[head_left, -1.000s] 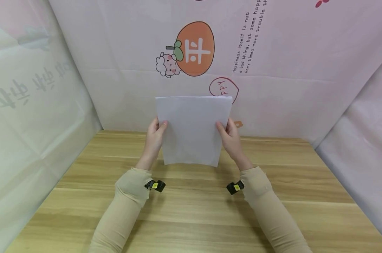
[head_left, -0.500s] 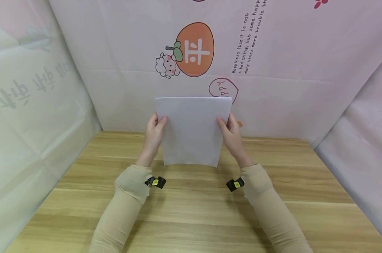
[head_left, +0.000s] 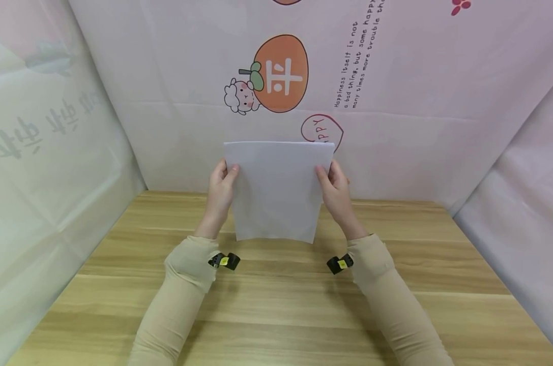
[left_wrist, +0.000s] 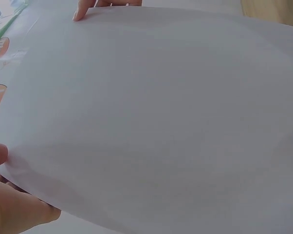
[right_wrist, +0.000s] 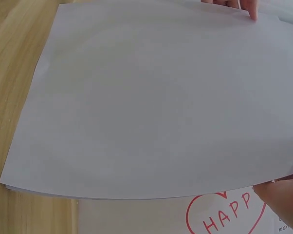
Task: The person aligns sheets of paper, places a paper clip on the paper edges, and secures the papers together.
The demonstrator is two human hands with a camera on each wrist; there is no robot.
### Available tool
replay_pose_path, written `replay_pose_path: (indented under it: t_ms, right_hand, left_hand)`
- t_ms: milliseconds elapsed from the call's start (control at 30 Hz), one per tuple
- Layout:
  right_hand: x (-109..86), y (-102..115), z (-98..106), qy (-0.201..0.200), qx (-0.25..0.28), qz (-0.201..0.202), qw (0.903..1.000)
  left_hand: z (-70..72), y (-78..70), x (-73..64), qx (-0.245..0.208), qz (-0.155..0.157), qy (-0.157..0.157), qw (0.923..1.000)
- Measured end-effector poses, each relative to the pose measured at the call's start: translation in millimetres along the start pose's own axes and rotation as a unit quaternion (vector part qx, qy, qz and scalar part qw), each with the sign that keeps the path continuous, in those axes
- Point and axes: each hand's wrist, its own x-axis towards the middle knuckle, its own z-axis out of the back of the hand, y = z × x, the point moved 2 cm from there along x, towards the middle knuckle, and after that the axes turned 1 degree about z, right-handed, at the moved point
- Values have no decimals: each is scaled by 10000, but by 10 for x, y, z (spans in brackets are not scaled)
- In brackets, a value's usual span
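A thin stack of blank white paper stands almost upright over the far part of the table, facing me. My left hand grips its left edge, thumb on the near face and fingers behind. On the opposite edge, my right hand pinches the sheets the same way, a little below the top corner. In the right wrist view, more than one sheet edge shows along the lower side of the paper. The left wrist view has the paper bowing slightly between both hands. The fingers behind the sheets are mostly hidden.
The wood-grain table spreads beneath both forearms. Behind it hangs a pale printed cloth with an orange fruit drawing and lettering. More cloth closes off the left side, and another sheet the right. Small black wrist devices sit at both cuffs.
Both hands have slid a little upward along the paper's side edges, nearer its top corners. The paper itself stays nearly in place, and the whole view has shifted very slightly.
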Motion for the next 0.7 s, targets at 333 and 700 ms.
replay_pose_path:
  t_ms: [333,700]
  right_hand:
    - [7,23,-27,-97,-36,13,9999]
    - [20,95,-25,-123,-128,20,9998]
  left_hand:
    - [0,-10,1,-94,-90,36,9999]
    - [-9,-80,-13,-137,-137,21,9998]
